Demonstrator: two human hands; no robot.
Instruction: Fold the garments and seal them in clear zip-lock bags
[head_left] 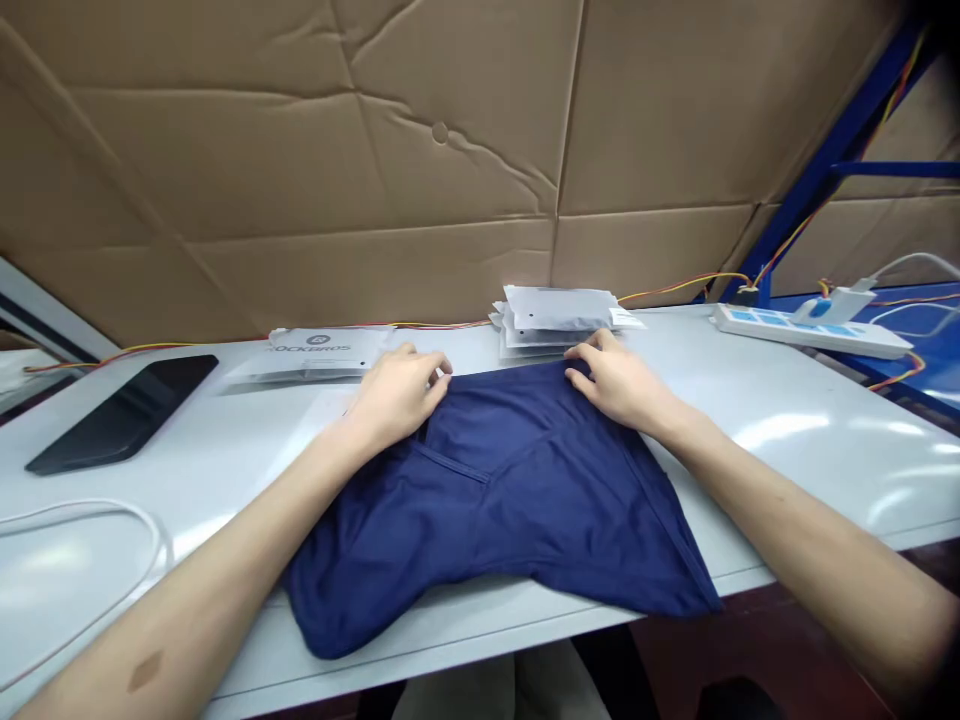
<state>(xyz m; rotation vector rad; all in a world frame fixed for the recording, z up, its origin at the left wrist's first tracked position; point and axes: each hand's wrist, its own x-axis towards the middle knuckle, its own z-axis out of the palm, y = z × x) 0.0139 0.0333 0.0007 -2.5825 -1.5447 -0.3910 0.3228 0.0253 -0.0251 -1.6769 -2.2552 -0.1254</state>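
Observation:
A navy blue garment (510, 500) lies spread on the white table (787, 420), its near edge hanging over the front. My left hand (397, 392) grips the garment's far left corner, fingers curled round the cloth. At the far right corner, my right hand (616, 382) pinches the same far edge. Both forearms reach in from the near side.
A stack of grey plastic bags (559, 315) sits just behind the garment, and a flat bag with printed lettering (319, 352) lies behind my left hand. A dark phone (124, 412) and a white cable (97, 520) are at left, a power strip (810, 330) at right. Cardboard walls the back.

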